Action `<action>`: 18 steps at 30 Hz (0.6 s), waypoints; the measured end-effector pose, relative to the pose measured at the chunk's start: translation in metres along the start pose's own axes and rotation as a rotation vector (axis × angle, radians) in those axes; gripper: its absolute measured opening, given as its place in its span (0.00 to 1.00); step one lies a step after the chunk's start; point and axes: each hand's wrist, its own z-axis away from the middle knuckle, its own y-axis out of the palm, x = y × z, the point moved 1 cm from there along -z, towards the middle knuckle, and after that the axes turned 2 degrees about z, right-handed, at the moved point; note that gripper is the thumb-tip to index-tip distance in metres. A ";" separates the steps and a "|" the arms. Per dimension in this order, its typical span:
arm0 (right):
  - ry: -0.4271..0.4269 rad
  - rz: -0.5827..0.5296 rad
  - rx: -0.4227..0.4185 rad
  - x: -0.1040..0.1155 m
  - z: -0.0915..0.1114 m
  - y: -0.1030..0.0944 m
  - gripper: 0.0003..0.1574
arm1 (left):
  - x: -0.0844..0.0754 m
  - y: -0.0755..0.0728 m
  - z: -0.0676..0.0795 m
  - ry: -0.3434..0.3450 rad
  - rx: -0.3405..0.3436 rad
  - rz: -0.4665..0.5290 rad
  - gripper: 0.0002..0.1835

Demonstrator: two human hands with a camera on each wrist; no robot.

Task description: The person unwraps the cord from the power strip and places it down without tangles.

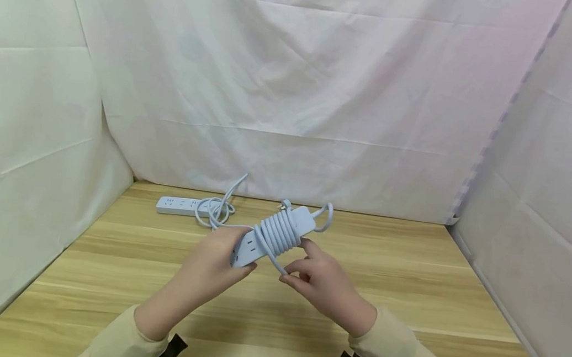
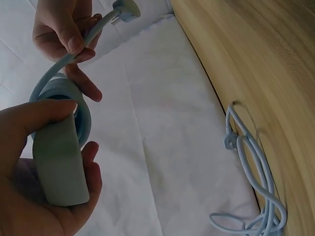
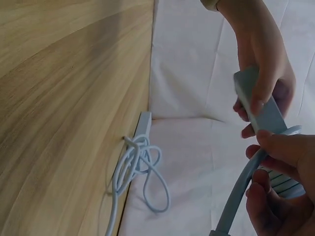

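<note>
Left hand [image 1: 205, 264]: curled firmly round one end of a power strip [image 1: 249, 249].
Right hand [image 1: 328, 284]: thumb and fingertips pinched the cord's free stretch [image 1: 272, 259].
Power strip: sat in the left hand's grip, tilted, raised above the table [image 1: 408, 275].
Cord coils [image 1: 281, 232]: wrapped the strip between both hands.
Plug [image 2: 129, 11]: stuck out just past the right hand's pinch.
Second strip [image 1: 179, 206]: lay on the table beyond the left hand, loose cord [image 1: 216, 209] tangled at one end.

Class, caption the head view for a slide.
Left hand grips a power strip; right hand pinches the cord wound around it.
</note>
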 end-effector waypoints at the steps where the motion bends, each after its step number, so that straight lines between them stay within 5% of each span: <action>1: 0.005 0.008 0.019 0.001 -0.001 -0.001 0.05 | 0.000 0.001 -0.001 -0.012 0.031 -0.002 0.22; 8: -0.043 0.060 0.041 0.008 -0.005 0.000 0.05 | 0.000 0.008 -0.005 -0.088 0.106 0.024 0.18; 14: -0.047 0.036 0.035 0.009 -0.007 0.004 0.05 | -0.003 0.008 -0.005 -0.159 0.102 0.024 0.29; 18: -0.036 0.031 0.049 0.009 -0.006 0.006 0.04 | -0.001 0.011 -0.004 -0.161 0.079 0.007 0.27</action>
